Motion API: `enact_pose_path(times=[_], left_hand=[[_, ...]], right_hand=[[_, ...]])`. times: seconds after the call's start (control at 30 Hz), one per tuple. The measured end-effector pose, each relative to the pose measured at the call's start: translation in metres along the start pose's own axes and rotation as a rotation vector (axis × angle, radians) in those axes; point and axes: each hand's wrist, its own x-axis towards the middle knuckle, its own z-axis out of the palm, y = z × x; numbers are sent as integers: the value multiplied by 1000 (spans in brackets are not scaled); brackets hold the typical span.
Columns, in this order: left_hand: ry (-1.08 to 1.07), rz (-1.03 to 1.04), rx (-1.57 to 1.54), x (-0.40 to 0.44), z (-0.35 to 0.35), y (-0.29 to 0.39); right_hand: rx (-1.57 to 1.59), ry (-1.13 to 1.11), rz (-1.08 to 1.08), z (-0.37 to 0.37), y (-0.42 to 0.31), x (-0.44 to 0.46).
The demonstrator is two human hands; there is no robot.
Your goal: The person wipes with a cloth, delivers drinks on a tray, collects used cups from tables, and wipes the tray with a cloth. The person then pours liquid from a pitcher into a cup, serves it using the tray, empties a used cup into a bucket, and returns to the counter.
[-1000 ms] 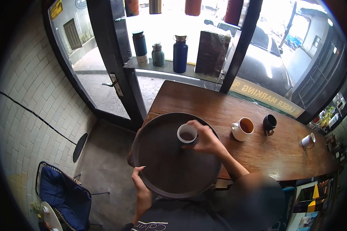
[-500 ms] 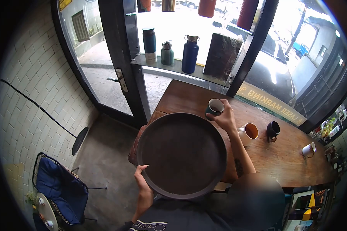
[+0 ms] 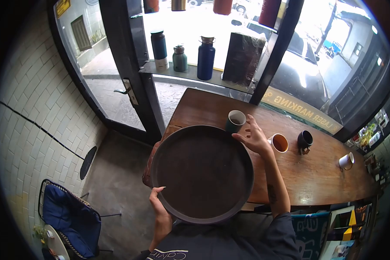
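A round dark tray (image 3: 203, 173) is held level in front of my body, with nothing on it. My left hand (image 3: 159, 208) grips its lower left rim, thumb on top. Just beyond the tray's far right edge, a green cup with a white inside (image 3: 235, 121) stands upright on the wooden table (image 3: 203, 106), with dark liquid in it. Beside the cup's right side is my right hand (image 3: 255, 136), its thumb and fingers spread apart and nothing held between them.
On the table to the right are a white mug of brown liquid (image 3: 278, 143), a black cup (image 3: 305, 139) and a white mug (image 3: 346, 160). Several bottles and a dark box (image 3: 243, 58) line the window shelf. A blue chair (image 3: 71, 214) is at lower left.
The green cup went from over the tray to the table beyond it, carried by my right hand. That hand has since let go and opened. My left hand still holds the tray.
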Motion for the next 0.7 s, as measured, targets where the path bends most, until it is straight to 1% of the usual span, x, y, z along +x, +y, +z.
enact_pose_path(times=[0.03,0.1,0.13,0.23,0.27,0.3,0.37,0.4,0.5,0.67,0.7], left_hand=[[-33,5,34,2,-6,0],[-69,2,80,4,-7,1],[-59,-6,65,3,-5,2],[-47,-14,55,2,-2,1],[-40,-9,51,2,-1,1],[-44,-16,63,-1,2,2],[-29,-16,61,-7,14,6],[-35,-27,77,-5,12,5],[-53,-26,103,-3,5,4],[-43,-25,137,4,8,8],[-43,-31,147,-1,6,7]], right_hand=[[-37,13,6,-9,-4,-8],[186,-225,298,-49,-42,-28],[169,-262,250,-55,-33,-39],[103,-269,299,-62,-9,-77],[154,-180,252,-61,-6,-90],[156,-172,265,-63,-7,-97],[361,-183,471,-69,-11,-109],[364,-171,488,-70,-10,-115],[556,-95,498,-75,-6,-132],[650,-114,504,-71,-9,-128],[683,-146,496,-70,-11,-129]])
